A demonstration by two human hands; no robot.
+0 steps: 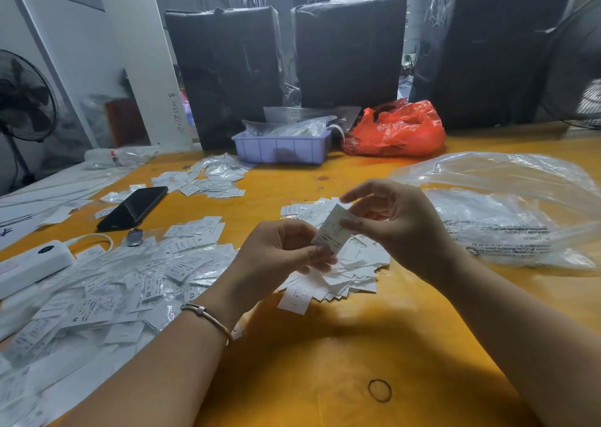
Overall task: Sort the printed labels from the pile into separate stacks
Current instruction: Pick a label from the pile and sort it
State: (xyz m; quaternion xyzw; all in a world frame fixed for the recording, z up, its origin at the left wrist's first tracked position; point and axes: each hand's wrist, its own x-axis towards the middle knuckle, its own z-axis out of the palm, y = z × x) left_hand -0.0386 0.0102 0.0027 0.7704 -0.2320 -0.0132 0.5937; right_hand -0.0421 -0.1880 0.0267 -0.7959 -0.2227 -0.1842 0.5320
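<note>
Mid-sort, reading step: both hands hold one printed label up off the counter; left hand grip pinches its lower edge, right hand grip pinches its upper right side, other fingers loosely spread. Loose pile lies directly below the grip; bagged and stacked labels spread left of it. Likely next: check the size print, carry the label to its matching stack, release cleanly without dragging neighbours
</note>
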